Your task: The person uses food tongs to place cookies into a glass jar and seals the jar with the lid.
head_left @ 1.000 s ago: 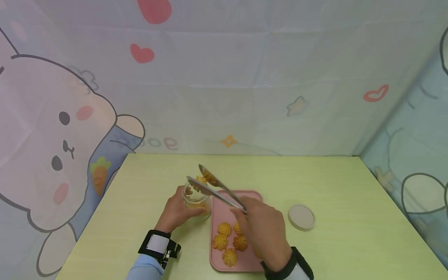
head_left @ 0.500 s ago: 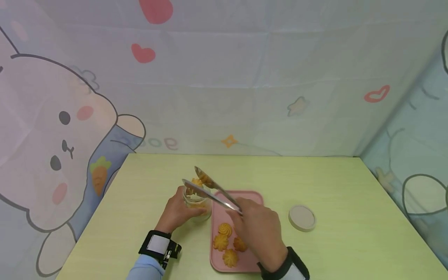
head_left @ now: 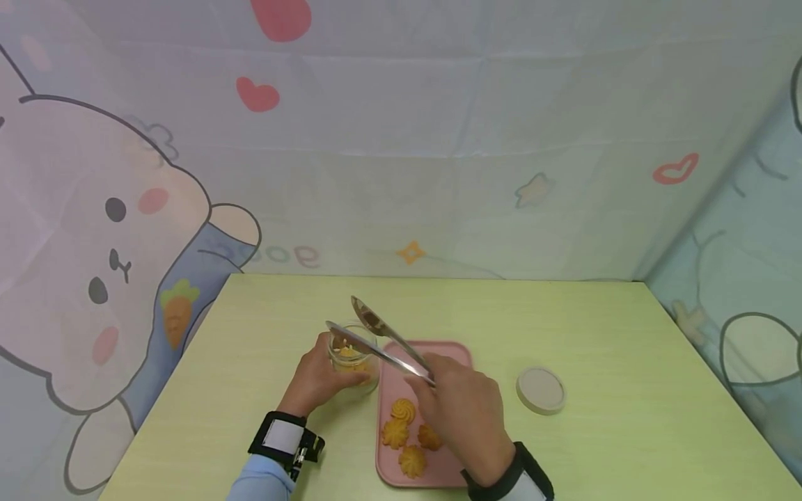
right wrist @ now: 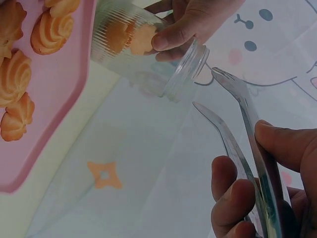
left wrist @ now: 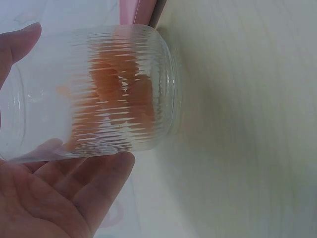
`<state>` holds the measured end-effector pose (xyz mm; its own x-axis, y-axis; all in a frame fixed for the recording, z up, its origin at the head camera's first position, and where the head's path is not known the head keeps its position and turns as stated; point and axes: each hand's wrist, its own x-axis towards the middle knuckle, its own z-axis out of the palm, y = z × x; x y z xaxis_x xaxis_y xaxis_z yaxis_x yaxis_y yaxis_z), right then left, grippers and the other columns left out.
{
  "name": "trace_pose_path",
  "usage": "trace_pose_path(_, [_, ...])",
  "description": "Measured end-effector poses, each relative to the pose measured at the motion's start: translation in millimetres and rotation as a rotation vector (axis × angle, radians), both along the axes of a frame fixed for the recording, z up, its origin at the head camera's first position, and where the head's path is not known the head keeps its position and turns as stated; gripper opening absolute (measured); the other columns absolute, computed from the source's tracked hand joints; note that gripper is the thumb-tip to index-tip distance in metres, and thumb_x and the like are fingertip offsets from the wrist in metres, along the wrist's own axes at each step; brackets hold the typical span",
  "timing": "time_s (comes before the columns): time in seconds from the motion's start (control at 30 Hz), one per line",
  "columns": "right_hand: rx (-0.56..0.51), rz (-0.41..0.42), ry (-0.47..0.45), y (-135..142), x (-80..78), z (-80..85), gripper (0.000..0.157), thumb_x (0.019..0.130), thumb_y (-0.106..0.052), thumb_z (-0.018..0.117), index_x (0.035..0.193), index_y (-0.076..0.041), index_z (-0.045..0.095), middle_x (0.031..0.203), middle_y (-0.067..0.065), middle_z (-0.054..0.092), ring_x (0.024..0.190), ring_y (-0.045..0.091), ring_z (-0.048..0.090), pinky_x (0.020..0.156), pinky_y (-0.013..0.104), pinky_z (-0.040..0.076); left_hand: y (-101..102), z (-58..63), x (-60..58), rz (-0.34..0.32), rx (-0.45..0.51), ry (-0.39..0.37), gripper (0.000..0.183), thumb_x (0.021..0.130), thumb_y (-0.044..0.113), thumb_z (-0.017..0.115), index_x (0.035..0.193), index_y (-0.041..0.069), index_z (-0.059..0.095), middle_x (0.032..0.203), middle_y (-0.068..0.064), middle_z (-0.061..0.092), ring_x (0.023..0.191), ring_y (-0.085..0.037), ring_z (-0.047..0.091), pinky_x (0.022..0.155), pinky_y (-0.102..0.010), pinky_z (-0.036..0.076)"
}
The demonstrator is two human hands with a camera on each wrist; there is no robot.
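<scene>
Just left of the pink rectangular tray (head_left: pixel 395 390), the left hand (head_left: pixel 318 379) held a clear ribbed glass jar (right wrist: pixel 143 62) between thumb and fingers. Above the tray, the right hand (head_left: pixel 465 410) gripped long silver metal tongs (right wrist: pixel 251 126), arms spread, nothing between their tips. The golden baked cookie (head_left: pixel 347 353) they had pinched half a second earlier now lay inside the jar, so that transfer looked complete.

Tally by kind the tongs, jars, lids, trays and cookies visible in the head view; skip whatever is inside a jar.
Piped cookies on the tray: 4, though the right hand covers part of it
Metal tongs: 1
Glass jar: 1
Round lid: 1
Pink tray: 1
Total: 8
</scene>
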<state>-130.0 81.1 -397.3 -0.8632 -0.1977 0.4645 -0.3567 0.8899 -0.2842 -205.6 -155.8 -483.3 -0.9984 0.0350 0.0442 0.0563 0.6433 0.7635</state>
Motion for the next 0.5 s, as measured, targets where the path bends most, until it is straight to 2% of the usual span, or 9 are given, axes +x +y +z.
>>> trace_pose_path(0.2, [-0.009,-0.005,-0.01,2.2,-0.6,0.4,0.024,0.081,-0.041,0.071,0.085,-0.018,0.067,0.056,-0.011,0.049,0.04,0.006,0.037,0.036,0.022,0.027,-0.1,-0.7,0.4,-0.004,0.01,0.012,0.095,0.063,0.045,0.084,0.134,0.004,0.036,0.113,-0.015,0.061,0.097,-0.025,0.057,0.075,-0.04,0.048])
trace_pose_path(0.33, [-0.013,-0.016,-0.023,4.9,-1.1,1.3,0.027,0.082,-0.042,0.07,0.092,-0.017,0.07,0.056,-0.01,0.051,0.04,0.006,0.038,0.036,0.023,0.028,0.4,-0.4,1.1,-0.005,0.027,0.015,0.096,0.062,0.043,0.085,0.134,0.004,0.036,0.11,-0.013,0.062,0.095,-0.023,0.058,0.075,-0.038,0.048])
trace_pose_path(0.5, [-0.027,-0.026,-0.033,9.5,-2.0,1.6,0.022,0.082,-0.041,0.071,0.087,-0.02,0.067,0.058,-0.01,0.056,0.043,0.007,0.041,0.037,0.024,0.029,0.6,-0.4,0.5,0.002,0.026,0.014,0.095,0.062,0.044,0.086,0.133,0.004,0.037,0.107,-0.011,0.063,0.092,-0.022,0.058,0.073,-0.037,0.048])
